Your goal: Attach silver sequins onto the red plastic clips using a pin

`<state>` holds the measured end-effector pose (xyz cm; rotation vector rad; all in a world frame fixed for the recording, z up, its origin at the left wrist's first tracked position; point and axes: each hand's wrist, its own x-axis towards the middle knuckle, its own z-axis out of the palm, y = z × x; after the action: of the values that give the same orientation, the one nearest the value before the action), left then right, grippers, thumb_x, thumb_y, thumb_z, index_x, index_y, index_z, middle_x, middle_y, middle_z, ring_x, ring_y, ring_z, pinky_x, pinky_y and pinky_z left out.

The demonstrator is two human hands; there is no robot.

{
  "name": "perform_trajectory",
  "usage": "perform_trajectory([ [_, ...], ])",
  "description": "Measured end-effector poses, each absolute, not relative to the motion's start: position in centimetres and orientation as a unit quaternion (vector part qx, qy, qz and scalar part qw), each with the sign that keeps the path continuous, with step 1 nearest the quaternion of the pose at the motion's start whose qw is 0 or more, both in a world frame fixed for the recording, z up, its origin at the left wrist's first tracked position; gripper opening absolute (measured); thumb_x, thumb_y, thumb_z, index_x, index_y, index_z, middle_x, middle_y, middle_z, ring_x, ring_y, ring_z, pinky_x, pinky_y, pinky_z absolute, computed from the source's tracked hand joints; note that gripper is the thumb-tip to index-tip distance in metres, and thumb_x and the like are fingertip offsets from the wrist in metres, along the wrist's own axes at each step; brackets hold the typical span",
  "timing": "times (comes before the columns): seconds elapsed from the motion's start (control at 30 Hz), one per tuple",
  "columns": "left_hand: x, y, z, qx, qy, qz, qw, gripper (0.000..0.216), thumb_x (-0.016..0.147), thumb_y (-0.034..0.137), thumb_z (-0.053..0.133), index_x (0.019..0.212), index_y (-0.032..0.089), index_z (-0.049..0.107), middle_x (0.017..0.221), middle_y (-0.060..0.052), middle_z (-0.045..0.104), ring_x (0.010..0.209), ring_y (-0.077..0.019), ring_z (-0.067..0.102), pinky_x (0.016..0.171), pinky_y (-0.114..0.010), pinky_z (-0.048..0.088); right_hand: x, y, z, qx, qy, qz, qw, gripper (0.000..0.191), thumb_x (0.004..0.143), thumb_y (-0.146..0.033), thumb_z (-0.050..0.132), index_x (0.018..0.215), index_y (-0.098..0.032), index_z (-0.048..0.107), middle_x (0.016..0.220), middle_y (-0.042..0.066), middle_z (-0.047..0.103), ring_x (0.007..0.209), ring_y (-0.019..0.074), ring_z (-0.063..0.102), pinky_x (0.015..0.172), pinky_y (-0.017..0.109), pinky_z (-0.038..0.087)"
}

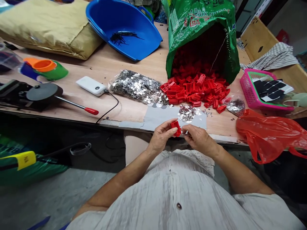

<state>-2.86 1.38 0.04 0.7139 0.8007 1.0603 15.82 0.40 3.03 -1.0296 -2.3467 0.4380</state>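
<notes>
My left hand [161, 136] is closed around a small red plastic case [176, 127], held just in front of the table edge. Close against its right side, my right hand [198, 137] has thumb and fingers pinched together; whatever is between them is too small to make out. Beyond the hands lies a little heap of shiny metal pieces [188, 113] on a grey sheet [158, 116]. Behind that, many more red plastic cases [196, 89] spill out of a green sack [203, 19].
A clear bag of metal pieces [134, 84], a white power bank [91, 85] and a hand press lever [76, 104] are to the left. A blue scoop basin [129, 48] stands behind. At right are a pink basket [249, 91] and a red plastic bag [275, 134].
</notes>
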Motion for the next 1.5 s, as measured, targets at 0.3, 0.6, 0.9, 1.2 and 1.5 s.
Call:
perform_trajectory([
  [0.3, -3.3, 1.8, 0.6, 0.353, 0.385, 0.425, 0.739, 0.047, 0.071, 0.029, 0.08, 0.116, 0.02, 0.07, 0.087, -0.003, 0.071, 0.073, -0.0125, 0.061, 0.069, -0.025, 0.047, 15.9, 0.2, 3.7, -0.302, -0.935, 0.092, 0.164, 0.019, 0.096, -0.009, 0.037, 0.107, -0.019, 0.049, 0.09, 0.004, 0.065, 0.082, 0.0164, 0.06, 0.071, 0.029, 0.049],
  [0.6, -3.8, 2.3, 0.6, 0.391, 0.361, 0.363, 0.765, 0.041, 0.071, 0.028, 0.079, 0.111, 0.021, 0.072, 0.096, -0.005, 0.073, 0.085, -0.0165, 0.064, 0.077, -0.026, 0.048, 16.1, 0.1, 4.1, -0.296, -0.945, 0.092, 0.106, 0.016, 0.094, -0.012, 0.046, 0.107, -0.02, 0.052, 0.086, 0.001, 0.064, 0.077, 0.0143, 0.058, 0.066, 0.026, 0.045],
  [0.9, -3.6, 2.0, 0.8, 0.345, 0.322, 0.385, 0.793, 0.039, 0.068, 0.025, 0.081, 0.105, 0.02, 0.074, 0.095, -0.006, 0.074, 0.086, -0.0174, 0.066, 0.078, -0.027, 0.051, 16.4, 0.4, 4.1, -0.302, -0.898, 0.23, 0.222, 0.009, 0.097, -0.02, 0.048, 0.104, -0.022, 0.054, 0.098, 0.003, 0.067, 0.09, 0.0133, 0.062, 0.077, 0.025, 0.049],
  [1.2, -3.8, 2.6, -0.8, 0.402, 0.361, 0.396, 0.742, 0.057, 0.067, 0.021, 0.082, 0.12, 0.023, 0.065, 0.097, -0.004, 0.074, 0.089, -0.018, 0.068, 0.086, -0.031, 0.052, 16.9, 0.2, 2.8, -0.441, -0.777, 0.326, 0.309, 0.016, 0.096, -0.032, 0.052, 0.105, -0.02, 0.055, 0.096, 0.004, 0.064, 0.079, 0.0134, 0.059, 0.074, 0.027, 0.049],
  [1.5, -4.7, 4.3, -2.6, 0.6, 0.427, 0.372, 0.565, 0.038, 0.071, 0.03, 0.078, 0.106, 0.018, 0.068, 0.102, -0.007, 0.073, 0.093, -0.0211, 0.067, 0.089, -0.034, 0.05, 18.5, 0.2, -1.2, -0.515, -0.771, 0.263, 0.267, 0.031, 0.098, -0.022, 0.043, 0.126, -0.021, 0.057, 0.096, 0.007, 0.055, 0.091, 0.0181, 0.058, 0.084, 0.033, 0.05],
])
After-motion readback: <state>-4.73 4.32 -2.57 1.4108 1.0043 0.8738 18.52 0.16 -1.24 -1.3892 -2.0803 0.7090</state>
